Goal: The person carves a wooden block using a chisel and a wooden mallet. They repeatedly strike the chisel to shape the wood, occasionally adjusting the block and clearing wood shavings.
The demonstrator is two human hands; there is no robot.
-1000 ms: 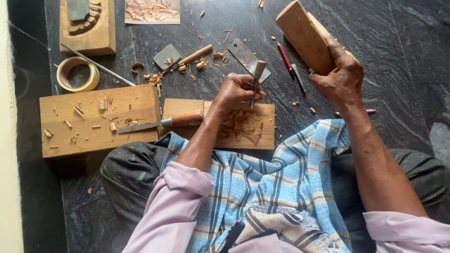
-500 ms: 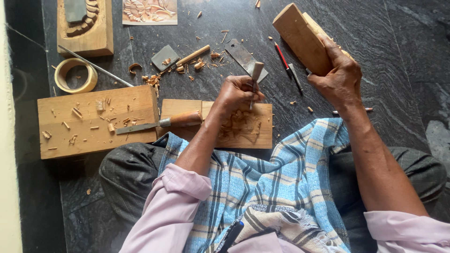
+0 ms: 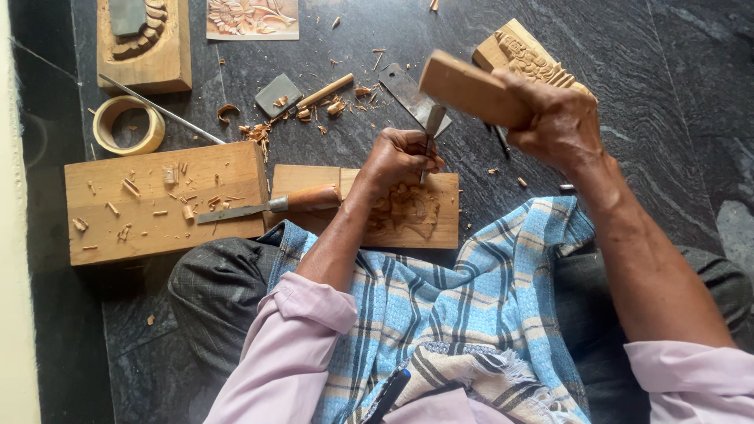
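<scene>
Left hand (image 3: 400,157): closed around chisel (image 3: 430,133), tip on carved board (image 3: 369,206) lying on floor before knees.
Right hand (image 3: 550,114): gripping wooden mallet (image 3: 463,86), raised just over chisel head.
Advice: best struck squarely, lightly; chisel kept steady, angled along the cut.

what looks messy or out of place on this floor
Wood chips lie scattered over the dark floor and on the big block. A spare chisel lies across the gap between that block and the carved board. Otherwise nothing stands out: left hand holds a chisel, right hand a mallet.
</scene>
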